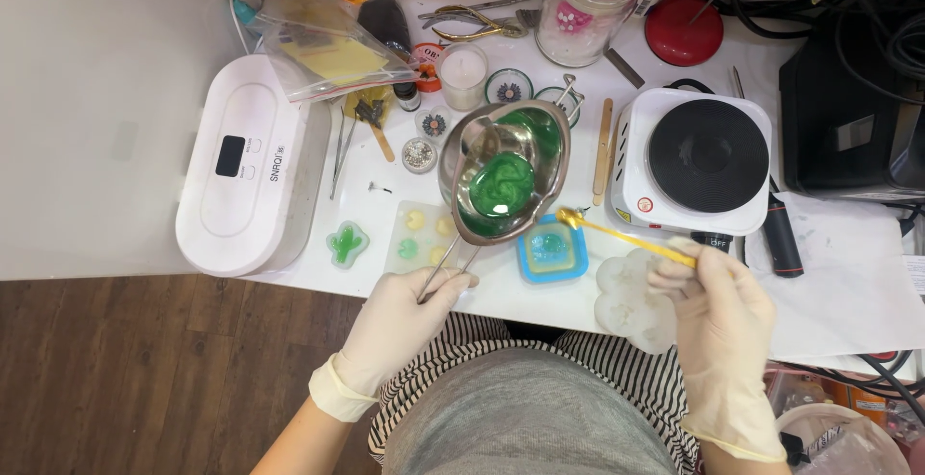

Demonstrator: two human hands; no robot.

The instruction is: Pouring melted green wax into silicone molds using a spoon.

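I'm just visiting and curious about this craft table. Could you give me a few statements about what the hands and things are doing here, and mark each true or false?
1. The left hand holds the wire handle of a metal melting pot with green liquid in it. True.
2. The right hand holds a pair of scissors. False: it holds a thin yellow stick, its tip near the pot's rim.
3. Both hands wear pale gloves. True.
4. The pot sits on the white hot plate. False: it is held over the table, left of the hot plate.
5. A blue square mould lies below the pot's spout. True.
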